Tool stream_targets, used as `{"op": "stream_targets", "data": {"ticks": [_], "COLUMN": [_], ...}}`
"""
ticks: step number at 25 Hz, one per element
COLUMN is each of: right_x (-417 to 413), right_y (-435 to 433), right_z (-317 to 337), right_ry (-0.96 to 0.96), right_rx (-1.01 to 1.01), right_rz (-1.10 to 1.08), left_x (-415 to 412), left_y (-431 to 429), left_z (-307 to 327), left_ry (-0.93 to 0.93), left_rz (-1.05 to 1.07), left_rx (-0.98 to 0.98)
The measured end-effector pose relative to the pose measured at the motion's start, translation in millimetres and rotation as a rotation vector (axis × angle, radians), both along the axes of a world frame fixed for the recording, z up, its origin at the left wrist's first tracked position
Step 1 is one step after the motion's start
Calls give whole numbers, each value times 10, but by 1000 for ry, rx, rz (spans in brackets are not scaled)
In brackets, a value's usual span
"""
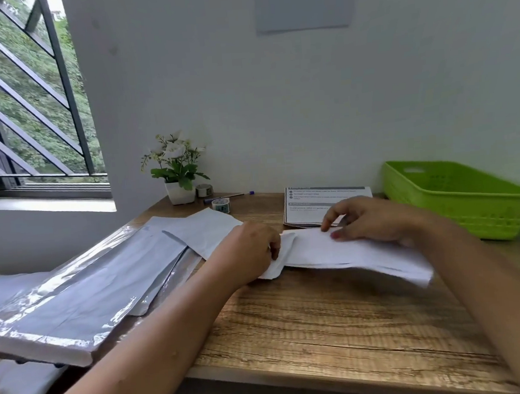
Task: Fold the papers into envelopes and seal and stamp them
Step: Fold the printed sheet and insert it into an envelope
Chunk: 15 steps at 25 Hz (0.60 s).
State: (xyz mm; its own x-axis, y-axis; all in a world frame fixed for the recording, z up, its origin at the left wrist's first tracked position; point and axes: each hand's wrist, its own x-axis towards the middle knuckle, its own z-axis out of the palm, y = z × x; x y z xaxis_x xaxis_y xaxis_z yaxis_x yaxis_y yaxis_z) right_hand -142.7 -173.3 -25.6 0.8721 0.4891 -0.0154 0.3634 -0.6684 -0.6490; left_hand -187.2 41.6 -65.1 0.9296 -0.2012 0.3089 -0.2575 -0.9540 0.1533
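Note:
A folded white paper [348, 252] lies across the middle of the wooden table [323, 321]. My left hand [250, 253] grips its curled left end with fingers wrapped round the edge. My right hand [374, 219] pinches the paper's far top edge between thumb and fingers. Another white sheet [205, 228] lies flat to the left. A tape roll [221, 204] stands behind it, with a second roll [203, 190] beside the plant pot.
A plastic-wrapped ream of paper [75, 296] overhangs the table's left edge. A printed instruction sheet [311, 205] lies at the back, a green plastic basket [455, 198] at the right. A potted white flower [177, 172] and a pen [228, 196] sit by the wall.

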Motion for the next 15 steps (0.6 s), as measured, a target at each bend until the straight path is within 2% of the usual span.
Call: {"op": "stream_targets", "data": {"ticks": [4, 8, 12, 15], "right_x": [48, 39, 30, 46], "right_y": [-272, -270, -302, -265], "right_z": [202, 196, 283, 186], "right_ry": [-3, 80, -10, 82], "right_rx": [282, 302, 368, 316], "right_rz": [-128, -5, 85, 176], "left_x": [50, 50, 44, 54], "left_y": [34, 27, 24, 21], "left_z": [-72, -74, -79, -67], "left_ry": [-20, -35, -34, -28], "left_rz": [71, 89, 127, 95], "left_rx": [-28, -83, -142, -176]}}
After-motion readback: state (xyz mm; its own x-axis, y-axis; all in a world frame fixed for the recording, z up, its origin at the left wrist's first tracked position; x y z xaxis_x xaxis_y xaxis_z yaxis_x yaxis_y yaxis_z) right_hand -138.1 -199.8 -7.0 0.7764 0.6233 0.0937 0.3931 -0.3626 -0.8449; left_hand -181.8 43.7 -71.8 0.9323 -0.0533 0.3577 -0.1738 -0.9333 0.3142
